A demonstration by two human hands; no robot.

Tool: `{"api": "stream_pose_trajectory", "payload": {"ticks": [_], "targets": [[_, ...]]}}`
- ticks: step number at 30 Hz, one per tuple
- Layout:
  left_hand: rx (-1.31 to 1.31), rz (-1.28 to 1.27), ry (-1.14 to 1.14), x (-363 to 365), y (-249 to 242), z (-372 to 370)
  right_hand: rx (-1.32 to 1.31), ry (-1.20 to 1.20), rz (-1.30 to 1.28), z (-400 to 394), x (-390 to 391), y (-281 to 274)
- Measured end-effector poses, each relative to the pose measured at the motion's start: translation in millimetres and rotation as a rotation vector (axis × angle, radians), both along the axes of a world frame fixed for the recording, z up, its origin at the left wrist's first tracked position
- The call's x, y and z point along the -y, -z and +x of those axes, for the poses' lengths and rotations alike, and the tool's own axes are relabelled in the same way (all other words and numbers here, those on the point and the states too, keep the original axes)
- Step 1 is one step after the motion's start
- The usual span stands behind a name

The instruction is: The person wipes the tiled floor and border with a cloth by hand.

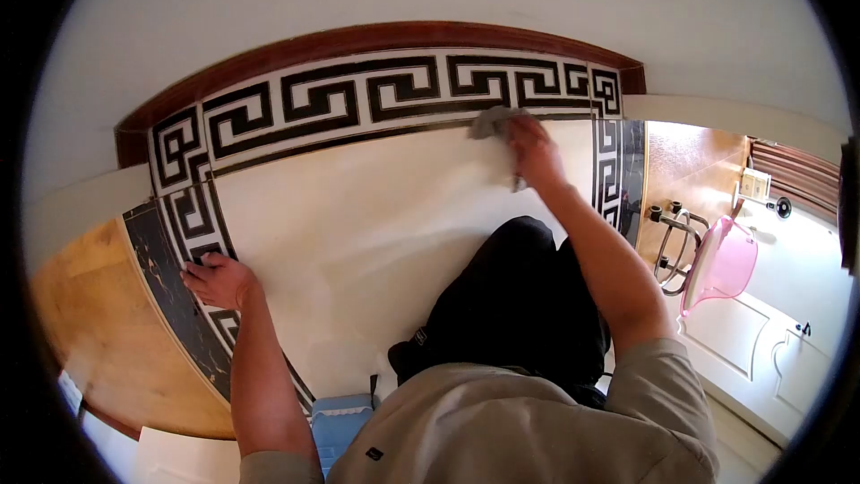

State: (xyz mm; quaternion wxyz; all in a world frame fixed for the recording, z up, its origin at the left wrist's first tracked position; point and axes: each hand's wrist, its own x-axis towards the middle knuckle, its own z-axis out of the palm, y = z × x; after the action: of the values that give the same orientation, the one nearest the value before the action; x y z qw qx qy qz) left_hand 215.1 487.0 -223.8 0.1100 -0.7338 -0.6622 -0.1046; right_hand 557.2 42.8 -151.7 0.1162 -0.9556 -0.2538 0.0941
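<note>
My right hand point(537, 152) is closed on a crumpled grey cloth point(489, 122). It presses the cloth onto the white tile floor point(358, 188), right at the inner edge of the black-and-white Greek-key border point(403, 94). A bit of the cloth also hangs below the fingers. Over on the left, my left hand point(218, 280) rests with its fingers spread on the side strip of the border, next to a dark marbled band point(170, 260). Nothing shows in that hand.
A dark red baseboard point(376, 34) edges the border under a pale wall. Wooden flooring point(98, 314) lies left. To the right stand a metal-framed chair point(676, 246) with a pink item point(730, 260) and a white door point(761, 350). A blue object point(340, 426) sits beside my body.
</note>
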Motion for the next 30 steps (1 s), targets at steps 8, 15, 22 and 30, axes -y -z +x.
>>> {"api": "stream_pose_trajectory", "payload": {"ticks": [8, 15, 22, 30], "targets": [[0.001, 0.0, 0.032, -3, 0, -5, 0.155, 0.097, 0.052, -2, -13, 11], [0.011, -0.023, 0.02, 3, -8, 2, 0.181, 0.03, 0.023, -25, -67, 3], [0.011, -0.055, -0.004, 6, -13, 6, 0.18, -0.057, 0.019, -51, -138, 18], [-0.063, -0.138, -0.031, 6, -15, 6, 0.073, -0.277, 0.234, -110, -258, 18]]}}
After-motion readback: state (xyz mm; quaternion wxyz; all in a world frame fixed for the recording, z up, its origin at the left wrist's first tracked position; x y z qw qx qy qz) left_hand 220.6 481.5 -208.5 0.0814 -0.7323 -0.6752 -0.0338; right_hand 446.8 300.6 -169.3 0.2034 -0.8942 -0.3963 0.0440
